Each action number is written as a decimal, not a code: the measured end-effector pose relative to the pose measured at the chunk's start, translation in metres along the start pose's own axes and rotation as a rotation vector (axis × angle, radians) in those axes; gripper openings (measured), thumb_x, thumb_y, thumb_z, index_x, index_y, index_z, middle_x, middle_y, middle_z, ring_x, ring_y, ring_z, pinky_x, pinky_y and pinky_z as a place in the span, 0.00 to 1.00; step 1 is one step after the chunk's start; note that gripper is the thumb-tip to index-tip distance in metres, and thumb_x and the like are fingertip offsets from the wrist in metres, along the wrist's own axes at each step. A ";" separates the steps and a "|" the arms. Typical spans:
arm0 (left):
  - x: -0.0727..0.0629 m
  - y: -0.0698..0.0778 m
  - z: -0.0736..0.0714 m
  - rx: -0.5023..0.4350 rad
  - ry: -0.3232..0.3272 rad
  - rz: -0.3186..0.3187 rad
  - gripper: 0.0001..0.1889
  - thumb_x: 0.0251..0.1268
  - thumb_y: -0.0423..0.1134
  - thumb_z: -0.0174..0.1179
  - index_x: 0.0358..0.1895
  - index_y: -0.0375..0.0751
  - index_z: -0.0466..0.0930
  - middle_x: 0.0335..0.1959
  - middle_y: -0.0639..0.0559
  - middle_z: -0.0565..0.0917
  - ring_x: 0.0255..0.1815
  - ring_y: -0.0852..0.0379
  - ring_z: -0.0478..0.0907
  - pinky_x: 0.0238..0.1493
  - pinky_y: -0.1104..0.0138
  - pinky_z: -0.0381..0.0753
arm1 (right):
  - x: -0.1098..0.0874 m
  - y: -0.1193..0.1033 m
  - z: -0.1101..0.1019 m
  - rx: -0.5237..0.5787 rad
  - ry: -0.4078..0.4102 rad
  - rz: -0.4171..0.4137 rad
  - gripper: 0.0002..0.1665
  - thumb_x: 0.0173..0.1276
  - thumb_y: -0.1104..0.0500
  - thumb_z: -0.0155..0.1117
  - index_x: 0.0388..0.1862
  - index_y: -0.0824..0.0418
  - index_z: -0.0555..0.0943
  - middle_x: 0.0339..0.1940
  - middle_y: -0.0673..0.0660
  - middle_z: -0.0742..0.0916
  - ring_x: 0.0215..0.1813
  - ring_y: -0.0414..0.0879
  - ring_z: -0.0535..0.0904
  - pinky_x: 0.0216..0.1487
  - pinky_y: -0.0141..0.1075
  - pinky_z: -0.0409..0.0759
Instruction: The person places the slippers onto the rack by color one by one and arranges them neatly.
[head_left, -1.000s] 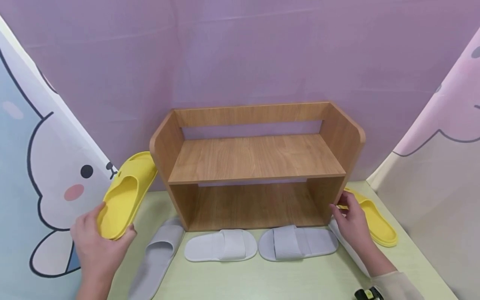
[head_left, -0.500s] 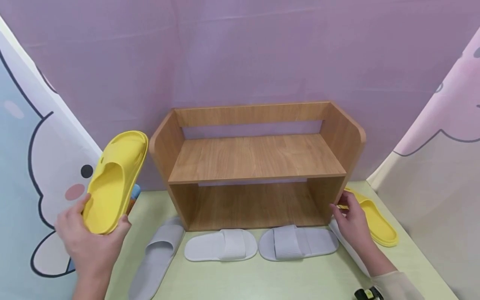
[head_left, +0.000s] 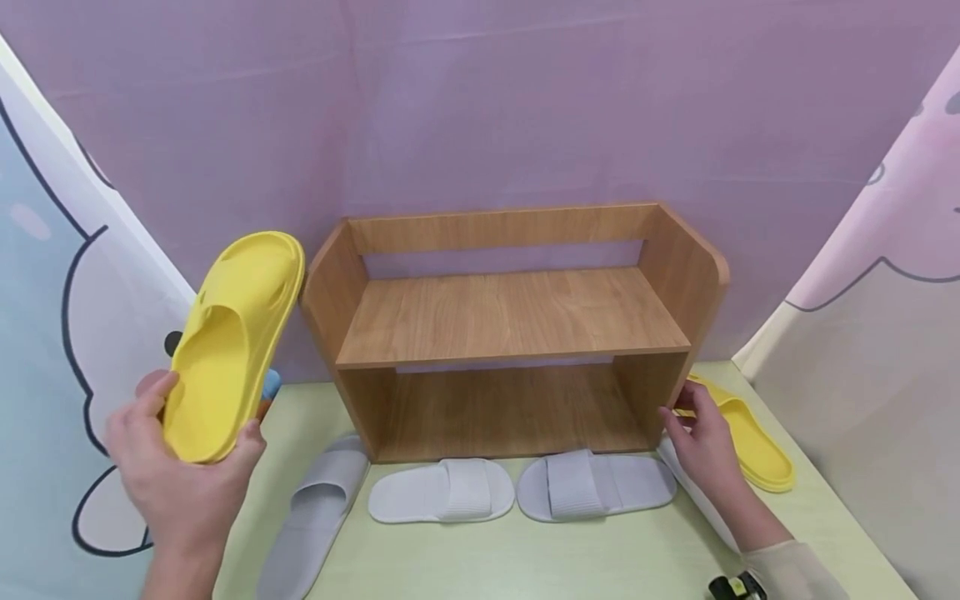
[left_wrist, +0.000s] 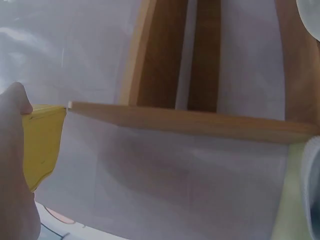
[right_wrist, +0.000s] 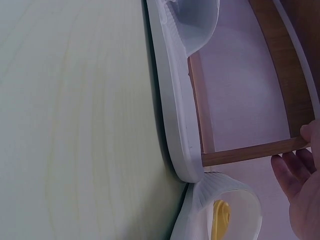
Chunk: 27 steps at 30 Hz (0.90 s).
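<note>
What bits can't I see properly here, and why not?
Head view: a small blue-and-brown thing, mostly hidden behind the held smooth yellow slipper; I can't name it.
Head view: the heel tip of the smooth grey slipper at left, cut off by the bottom edge.
Head view: the toe end of the second smooth yellow slipper, partly hidden by the right hand.
Left wrist view: part of the left hand, cut off by the left edge.

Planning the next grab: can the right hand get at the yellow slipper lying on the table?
Likely yes: the yellow slipper lies close by, its near end uncovered. The right hand, gripping the rack, would first have to let go.
</note>
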<state>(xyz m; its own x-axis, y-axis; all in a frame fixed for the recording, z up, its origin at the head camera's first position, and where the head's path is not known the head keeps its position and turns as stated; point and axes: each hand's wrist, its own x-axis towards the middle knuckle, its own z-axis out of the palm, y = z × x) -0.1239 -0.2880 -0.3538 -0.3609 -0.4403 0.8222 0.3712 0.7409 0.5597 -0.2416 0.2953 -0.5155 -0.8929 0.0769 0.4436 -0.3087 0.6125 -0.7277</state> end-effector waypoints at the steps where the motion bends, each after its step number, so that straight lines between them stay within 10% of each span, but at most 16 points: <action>1: 0.001 0.006 0.001 -0.012 -0.005 0.001 0.45 0.37 0.39 0.72 0.69 0.26 0.79 0.62 0.74 0.72 0.68 0.69 0.66 0.64 0.76 0.67 | 0.000 0.000 0.000 0.001 -0.001 0.001 0.30 0.80 0.67 0.69 0.76 0.65 0.70 0.61 0.66 0.84 0.61 0.61 0.83 0.52 0.12 0.74; 13: -0.004 0.015 0.017 -0.047 -0.094 0.040 0.49 0.33 0.40 0.78 0.71 0.33 0.81 0.59 0.71 0.72 0.67 0.65 0.65 0.60 0.73 0.64 | -0.001 -0.003 -0.001 0.010 0.010 -0.007 0.30 0.80 0.66 0.70 0.75 0.65 0.71 0.60 0.65 0.84 0.60 0.60 0.83 0.52 0.12 0.75; 20: -0.012 0.022 0.029 -0.019 -0.201 0.043 0.50 0.38 0.40 0.80 0.76 0.37 0.78 0.63 0.33 0.76 0.67 0.65 0.65 0.59 0.74 0.66 | 0.000 -0.003 -0.001 0.007 0.004 -0.002 0.30 0.80 0.66 0.70 0.75 0.65 0.70 0.61 0.65 0.84 0.61 0.61 0.82 0.52 0.11 0.74; 27: -0.020 0.031 0.048 -0.002 -0.287 0.021 0.50 0.41 0.38 0.83 0.77 0.40 0.75 0.65 0.35 0.74 0.66 0.56 0.67 0.55 0.74 0.70 | -0.001 0.000 0.002 -0.009 0.041 -0.044 0.29 0.78 0.69 0.71 0.73 0.67 0.72 0.57 0.64 0.86 0.57 0.48 0.82 0.50 0.13 0.77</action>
<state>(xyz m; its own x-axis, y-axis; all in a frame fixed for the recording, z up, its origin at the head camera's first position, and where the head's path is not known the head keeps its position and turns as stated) -0.1462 -0.2323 -0.3581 -0.5803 -0.2633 0.7707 0.3827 0.7471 0.5434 -0.2408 0.2938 -0.5169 -0.8644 0.0821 0.4961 -0.3439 0.6233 -0.7023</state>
